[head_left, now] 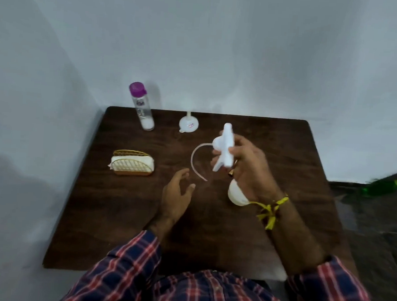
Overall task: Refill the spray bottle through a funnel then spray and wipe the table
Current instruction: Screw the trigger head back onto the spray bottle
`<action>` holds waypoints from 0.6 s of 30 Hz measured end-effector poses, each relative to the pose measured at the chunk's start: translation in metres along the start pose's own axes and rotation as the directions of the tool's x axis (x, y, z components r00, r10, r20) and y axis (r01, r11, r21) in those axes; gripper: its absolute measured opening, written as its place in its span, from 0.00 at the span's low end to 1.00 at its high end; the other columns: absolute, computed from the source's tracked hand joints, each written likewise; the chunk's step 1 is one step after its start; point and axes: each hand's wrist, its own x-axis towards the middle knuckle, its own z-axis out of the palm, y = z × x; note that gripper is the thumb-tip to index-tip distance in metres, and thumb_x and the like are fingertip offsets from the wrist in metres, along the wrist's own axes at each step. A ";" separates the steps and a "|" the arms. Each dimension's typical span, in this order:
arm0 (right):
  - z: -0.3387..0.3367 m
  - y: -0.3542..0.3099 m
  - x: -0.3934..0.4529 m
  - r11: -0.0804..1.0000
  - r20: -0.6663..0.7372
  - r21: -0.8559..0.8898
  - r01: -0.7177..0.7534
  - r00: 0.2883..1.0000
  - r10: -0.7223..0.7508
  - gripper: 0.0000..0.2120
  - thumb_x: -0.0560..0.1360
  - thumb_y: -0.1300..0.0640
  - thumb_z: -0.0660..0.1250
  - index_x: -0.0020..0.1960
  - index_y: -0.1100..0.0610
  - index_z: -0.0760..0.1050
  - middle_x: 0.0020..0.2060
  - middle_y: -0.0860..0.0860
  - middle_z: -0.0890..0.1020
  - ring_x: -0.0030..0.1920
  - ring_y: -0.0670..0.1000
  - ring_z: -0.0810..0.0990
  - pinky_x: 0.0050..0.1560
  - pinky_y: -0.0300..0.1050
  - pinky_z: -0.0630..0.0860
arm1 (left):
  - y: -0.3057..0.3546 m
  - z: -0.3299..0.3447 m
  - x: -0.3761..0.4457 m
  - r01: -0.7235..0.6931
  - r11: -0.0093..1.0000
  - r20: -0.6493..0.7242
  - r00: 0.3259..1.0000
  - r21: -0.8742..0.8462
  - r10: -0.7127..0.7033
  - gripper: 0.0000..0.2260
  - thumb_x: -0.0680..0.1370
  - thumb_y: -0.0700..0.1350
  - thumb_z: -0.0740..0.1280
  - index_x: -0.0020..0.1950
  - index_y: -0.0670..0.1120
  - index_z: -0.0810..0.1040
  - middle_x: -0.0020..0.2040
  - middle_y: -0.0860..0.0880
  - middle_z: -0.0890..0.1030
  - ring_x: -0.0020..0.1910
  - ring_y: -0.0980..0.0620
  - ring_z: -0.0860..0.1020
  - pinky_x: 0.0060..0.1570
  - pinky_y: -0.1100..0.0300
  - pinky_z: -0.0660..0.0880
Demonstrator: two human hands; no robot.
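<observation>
My right hand (249, 169) grips the white spray head (224, 147), lifted above the dark wooden table (286, 144). Its curved dip tube (193, 160) hangs down to the left. The white spray bottle body (236, 195) stands on the table, mostly hidden under my right wrist. My left hand (177, 194) hovers just left of it, fingers relaxed and empty. A white funnel (189, 124) lies mouth-down at the table's far edge. A clear water bottle with a purple cap (142, 107) stands at the far left.
A gold wire holder with folded white cloth or napkins (132, 163) sits on the left side of the table. Walls close in behind and to the left. On the floor at the right lies a green object (386, 187).
</observation>
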 end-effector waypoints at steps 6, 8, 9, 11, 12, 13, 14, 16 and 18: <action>-0.079 -0.072 -0.027 0.946 -0.025 0.316 0.077 0.997 -0.073 0.27 0.68 0.51 0.64 0.64 0.62 0.72 0.50 0.59 0.81 0.52 0.59 0.78 0.62 0.58 0.73 | 0.056 0.050 0.004 -0.113 0.987 0.093 0.988 -0.111 0.124 0.25 0.75 0.45 0.72 0.72 0.50 0.70 0.66 0.55 0.76 0.65 0.60 0.74 0.64 0.58 0.74; -0.098 -0.081 -0.036 0.936 -0.067 0.339 0.095 0.995 -0.077 0.22 0.73 0.52 0.57 0.61 0.62 0.75 0.49 0.57 0.82 0.52 0.58 0.79 0.61 0.57 0.75 | 0.077 0.062 0.005 -0.162 0.976 0.081 0.981 -0.148 0.176 0.25 0.76 0.44 0.71 0.72 0.48 0.70 0.65 0.56 0.76 0.62 0.60 0.76 0.61 0.63 0.75; -0.105 -0.084 -0.039 0.931 -0.078 0.348 0.107 0.993 -0.085 0.20 0.75 0.53 0.54 0.58 0.61 0.78 0.47 0.57 0.83 0.52 0.58 0.79 0.60 0.56 0.76 | 0.086 0.067 0.007 -0.185 0.971 0.081 0.977 -0.153 0.199 0.23 0.76 0.43 0.71 0.71 0.48 0.72 0.63 0.55 0.78 0.60 0.60 0.77 0.59 0.63 0.76; -0.116 -0.088 -0.044 0.916 -0.108 0.376 0.137 0.989 -0.104 0.20 0.77 0.53 0.53 0.49 0.60 0.83 0.45 0.57 0.83 0.50 0.59 0.79 0.57 0.55 0.78 | 0.101 0.078 0.012 -0.224 0.961 0.083 0.967 -0.164 0.240 0.18 0.77 0.42 0.70 0.67 0.46 0.76 0.56 0.52 0.83 0.53 0.59 0.81 0.55 0.59 0.79; -0.119 -0.089 -0.045 0.909 -0.113 0.392 0.141 0.988 -0.105 0.19 0.76 0.53 0.55 0.47 0.59 0.83 0.45 0.57 0.83 0.50 0.59 0.79 0.55 0.54 0.79 | 0.104 0.082 0.015 -0.233 0.958 0.084 0.965 -0.165 0.249 0.15 0.77 0.41 0.70 0.64 0.46 0.78 0.52 0.51 0.84 0.50 0.59 0.82 0.53 0.58 0.80; -0.124 -0.091 -0.045 0.901 -0.118 0.408 0.146 0.987 -0.106 0.18 0.74 0.53 0.56 0.48 0.59 0.83 0.45 0.57 0.83 0.49 0.59 0.79 0.54 0.53 0.79 | 0.109 0.086 0.016 -0.234 0.959 0.087 0.964 -0.160 0.250 0.13 0.76 0.40 0.70 0.61 0.46 0.80 0.48 0.51 0.85 0.47 0.58 0.83 0.51 0.57 0.81; -0.129 -0.092 -0.046 0.895 -0.116 0.420 0.149 0.987 -0.110 0.18 0.73 0.52 0.57 0.50 0.60 0.82 0.46 0.58 0.83 0.49 0.58 0.80 0.54 0.53 0.79 | 0.112 0.090 0.017 -0.232 0.961 0.088 0.965 -0.152 0.247 0.12 0.76 0.39 0.70 0.59 0.46 0.81 0.46 0.52 0.85 0.45 0.58 0.83 0.50 0.56 0.81; -0.138 -0.093 -0.046 0.894 -0.112 0.423 0.147 0.988 -0.109 0.20 0.75 0.52 0.56 0.58 0.62 0.77 0.47 0.58 0.82 0.49 0.57 0.80 0.54 0.52 0.79 | 0.115 0.097 0.015 -0.232 0.964 0.087 0.966 -0.133 0.245 0.10 0.76 0.39 0.70 0.57 0.46 0.81 0.45 0.52 0.85 0.44 0.58 0.83 0.49 0.57 0.81; -0.146 -0.091 -0.044 0.896 -0.117 0.423 0.137 0.989 -0.096 0.23 0.75 0.52 0.56 0.63 0.64 0.73 0.47 0.59 0.82 0.49 0.57 0.80 0.52 0.51 0.80 | 0.113 0.102 0.014 -0.243 0.963 0.089 0.963 -0.113 0.254 0.09 0.76 0.39 0.70 0.56 0.46 0.82 0.45 0.52 0.85 0.44 0.59 0.83 0.48 0.57 0.82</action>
